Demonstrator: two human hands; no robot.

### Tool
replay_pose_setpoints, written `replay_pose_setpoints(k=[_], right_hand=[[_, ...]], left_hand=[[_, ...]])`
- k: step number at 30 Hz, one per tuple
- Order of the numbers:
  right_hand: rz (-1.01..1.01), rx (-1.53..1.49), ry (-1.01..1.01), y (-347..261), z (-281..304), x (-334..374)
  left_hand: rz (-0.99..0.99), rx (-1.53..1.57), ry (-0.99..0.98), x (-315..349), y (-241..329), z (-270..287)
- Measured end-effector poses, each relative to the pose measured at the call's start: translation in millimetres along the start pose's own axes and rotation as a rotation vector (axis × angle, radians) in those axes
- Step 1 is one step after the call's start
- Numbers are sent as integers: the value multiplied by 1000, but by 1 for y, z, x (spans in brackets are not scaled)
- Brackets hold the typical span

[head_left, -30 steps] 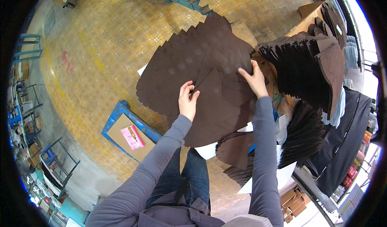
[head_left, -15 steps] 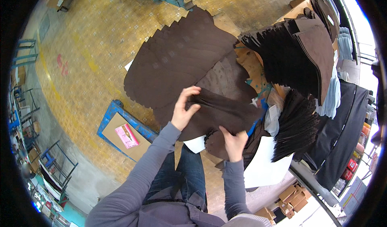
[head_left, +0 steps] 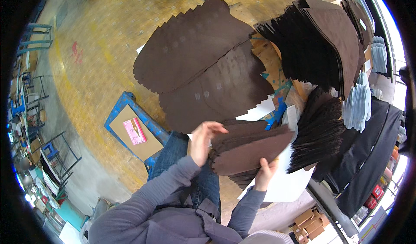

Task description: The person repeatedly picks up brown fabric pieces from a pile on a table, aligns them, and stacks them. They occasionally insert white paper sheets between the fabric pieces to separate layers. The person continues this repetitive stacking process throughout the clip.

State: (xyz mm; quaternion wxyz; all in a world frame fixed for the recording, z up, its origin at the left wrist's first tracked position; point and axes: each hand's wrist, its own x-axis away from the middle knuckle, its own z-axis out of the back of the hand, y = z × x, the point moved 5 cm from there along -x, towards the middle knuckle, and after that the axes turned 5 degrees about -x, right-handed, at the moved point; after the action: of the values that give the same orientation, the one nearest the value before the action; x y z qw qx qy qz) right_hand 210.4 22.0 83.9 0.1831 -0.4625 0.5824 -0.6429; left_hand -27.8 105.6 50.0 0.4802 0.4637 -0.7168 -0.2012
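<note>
An oval dark-brown sheet of leather-like material [head_left: 253, 153] lies in front of me, tilted on top of a small stack of similar sheets. My right hand [head_left: 265, 174] grips its near edge, the thumb resting on the upper face. At the stack's left end is my left hand [head_left: 203, 143], slightly blurred, its fingers stretched out to the right and holding nothing I can see. Beyond my hands, large overlapping brown sheets [head_left: 195, 45] with stepped edges spread out in a fan. A white sheet [head_left: 258, 109] shows between them and the stack.
At right, thick piles of brown sheets [head_left: 316, 49] and dark strips [head_left: 314, 131] hang beside grey-blue sheets [head_left: 357, 107]. A blue-framed stand [head_left: 125, 103] at left bears a board with a pink box [head_left: 134, 130]. Cardboard boxes [head_left: 310, 222] lie at lower right.
The folded brown sheet between my hands now lies flat on the far spread. Both hands have come nearer to me, and my right hand has taken hold of the oval sheet.
</note>
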Motion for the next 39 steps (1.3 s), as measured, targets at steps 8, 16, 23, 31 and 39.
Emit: replay_pose_setpoints(k=[8, 16, 23, 31, 39], right_hand=[[244, 1033, 48, 75, -17, -23], [404, 814, -268, 41, -137, -208], [218, 1190, -172, 73, -166, -291], [66, 892, -681, 33, -165, -231], [128, 774, -648, 39, -131, -164]], left_hand=[[-26, -1082, 691, -40, -47, 210], [-24, -1305, 525, -69, -20, 197], [-33, -983, 387, -94, -12, 156], [-171, -1131, 89, -125, -15, 121], [-325, -1033, 56, -168, -17, 66]])
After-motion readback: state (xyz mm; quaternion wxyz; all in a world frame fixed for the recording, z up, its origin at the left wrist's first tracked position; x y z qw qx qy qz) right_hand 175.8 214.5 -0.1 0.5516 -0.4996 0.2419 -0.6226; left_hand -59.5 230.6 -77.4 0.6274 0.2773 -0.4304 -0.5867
